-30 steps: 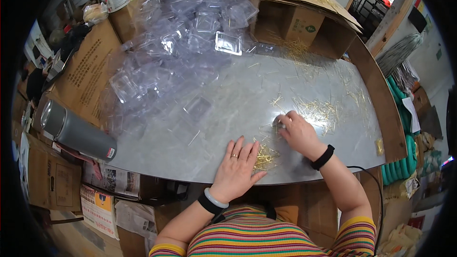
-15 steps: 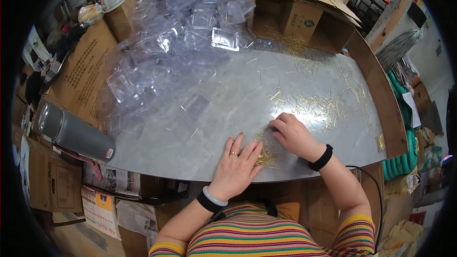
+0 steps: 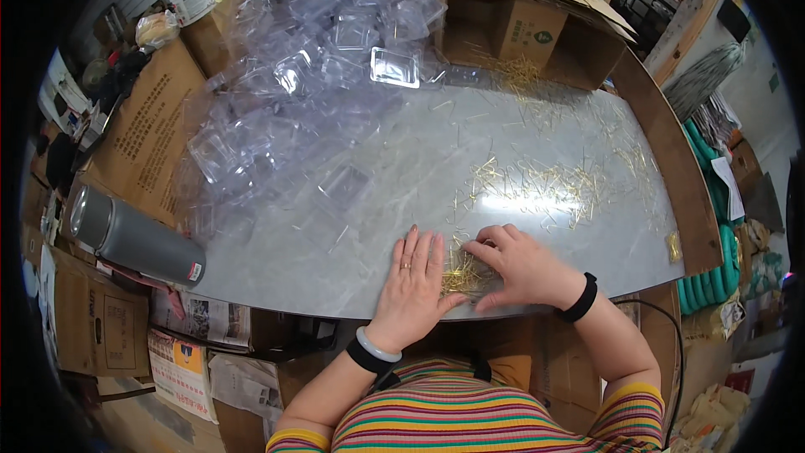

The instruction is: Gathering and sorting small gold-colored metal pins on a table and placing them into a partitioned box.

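Note:
A small heap of thin gold wire hooks [image 3: 458,275] lies near the front edge of the table, between my two hands. My left hand [image 3: 411,279] rests flat on the tabletop along the heap's left side, fingers stretched out and thumb at its near edge. On the other side, my right hand [image 3: 527,267] curves around the heap, with the thumb spread away from the fingers and the fingertips at the hooks. No hook can be made out in either hand. Farther off, more gold hooks [image 3: 545,189] are scattered loosely over the table.
Clear plastic trays [image 3: 293,71] form a large pile at the back left. A grey bottle [image 3: 138,235] lies at the left edge. A cardboard box [image 3: 579,46] with gold hooks on top stands at the back right. A small gold packet [image 3: 673,247] sits by the right cardboard wall.
My right hand has come nearer and its thumb has spread from the fingers. My left hand's fingers have straightened beside the heap, which is now more exposed.

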Available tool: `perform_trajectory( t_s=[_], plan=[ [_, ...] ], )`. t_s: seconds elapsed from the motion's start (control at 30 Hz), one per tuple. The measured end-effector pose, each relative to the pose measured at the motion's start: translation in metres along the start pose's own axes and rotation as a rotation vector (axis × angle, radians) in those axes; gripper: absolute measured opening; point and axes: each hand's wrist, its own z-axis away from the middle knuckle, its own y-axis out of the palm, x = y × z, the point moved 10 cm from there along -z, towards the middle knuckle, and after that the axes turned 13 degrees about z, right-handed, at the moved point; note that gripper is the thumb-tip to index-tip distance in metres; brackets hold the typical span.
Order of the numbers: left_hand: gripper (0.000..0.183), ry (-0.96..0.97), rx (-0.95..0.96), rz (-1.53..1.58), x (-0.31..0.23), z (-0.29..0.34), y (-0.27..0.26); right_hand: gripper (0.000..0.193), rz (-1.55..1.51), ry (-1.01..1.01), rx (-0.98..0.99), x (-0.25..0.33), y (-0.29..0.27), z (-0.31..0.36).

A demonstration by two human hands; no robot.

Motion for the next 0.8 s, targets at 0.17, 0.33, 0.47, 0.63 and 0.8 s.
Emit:
perform_trajectory(
  t_s=[0.17,0.33,0.47,0.63,0.8],
  plan=[
    [0.093,0.005,0.059,-0.003,-0.003,-0.002,0.004,0.049,-0.169,-0.121,-0.032,0.005,0.017,-0.004],
    [0.088,-0.01,0.065,0.023,-0.004,-0.004,0.001,0.043,-0.23,-0.051,-0.198,-0.012,-0.006,-0.033],
    [0.084,0.002,0.033,0.034,-0.004,-0.003,0.0,0.034,-0.107,-0.081,-0.215,-0.002,0.002,-0.034],
    [0.072,0.03,0.034,0.011,-0.004,-0.002,0.0,0.016,-0.172,0.282,-0.107,-0.051,0.011,-0.03],
    [0.065,0.05,0.042,-0.002,-0.008,-0.004,0.001,0.021,0.041,0.311,-0.257,-0.069,0.008,-0.029]
  ],
)
